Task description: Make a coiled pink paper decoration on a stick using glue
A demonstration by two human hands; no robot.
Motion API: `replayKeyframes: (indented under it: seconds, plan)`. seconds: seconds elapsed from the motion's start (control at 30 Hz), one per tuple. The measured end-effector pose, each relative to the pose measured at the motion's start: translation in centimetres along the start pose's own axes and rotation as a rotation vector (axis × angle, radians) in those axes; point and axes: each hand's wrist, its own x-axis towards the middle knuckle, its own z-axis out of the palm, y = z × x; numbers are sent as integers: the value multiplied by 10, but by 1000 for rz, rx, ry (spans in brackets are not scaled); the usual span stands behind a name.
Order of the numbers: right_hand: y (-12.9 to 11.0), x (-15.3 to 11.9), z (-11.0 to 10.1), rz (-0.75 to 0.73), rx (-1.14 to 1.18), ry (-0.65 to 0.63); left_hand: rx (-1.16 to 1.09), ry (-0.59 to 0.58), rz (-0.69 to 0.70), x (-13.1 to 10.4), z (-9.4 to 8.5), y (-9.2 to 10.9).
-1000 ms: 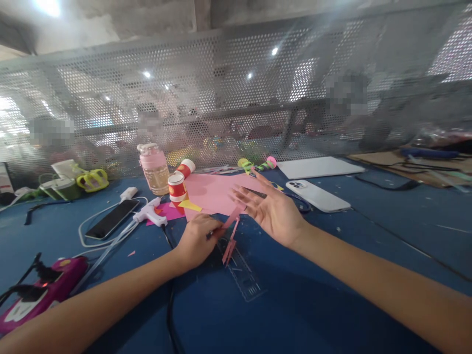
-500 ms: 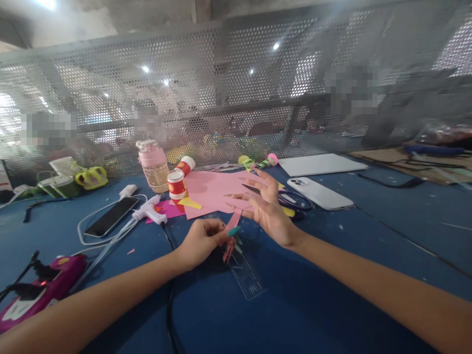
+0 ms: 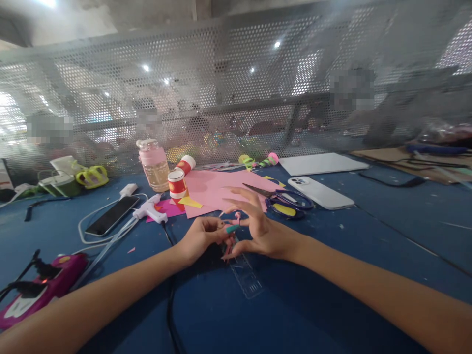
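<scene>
My left hand (image 3: 201, 238) pinches a thin pink paper strip (image 3: 238, 216) between thumb and fingertips; a long teal nail shows at the thumb tip. The free end of the strip is curled into a small loop. My right hand (image 3: 271, 233) is beside it, fingers spread and bent, its thumb below the strip; whether a fingertip touches the strip I cannot tell. More small pink pieces hang under the fingers, partly hidden. A clear plastic ruler (image 3: 250, 284) lies on the table just below both hands.
Beyond my hands lie a pink paper sheet (image 3: 210, 189) and blue-handled scissors (image 3: 285, 201). A white glue gun (image 3: 150, 210), dark phone (image 3: 112, 215) and purple power strip (image 3: 47, 280) are left, with cables. Red paper cups (image 3: 177, 184) and a pink bottle (image 3: 154, 167) stand behind. A white phone (image 3: 320, 192) lies right.
My right hand has moved down and left, closer to my left hand, uncovering the scissors. The strip's straight upper end is now curled. My left hand has stayed nearly in place.
</scene>
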Motion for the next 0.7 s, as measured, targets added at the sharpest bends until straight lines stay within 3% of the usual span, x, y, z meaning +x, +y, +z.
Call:
replayKeyframes:
  seconds: [0.23,0.47,0.57,0.63,0.7]
  plan:
    - [-2,0,2,27,67,33,-79,91,8,1,-2,-3]
    - [-7,0,6,165,144,103,-55,164,26,5,-5,-8]
    - [-8,5,5,276,219,168,170,282,256,1,-8,-9]
    - [-7,8,3,359,316,211,478,433,521,-4,-11,-8]
    - [-6,11,0,416,443,233,866,506,806,-7,-14,-7]
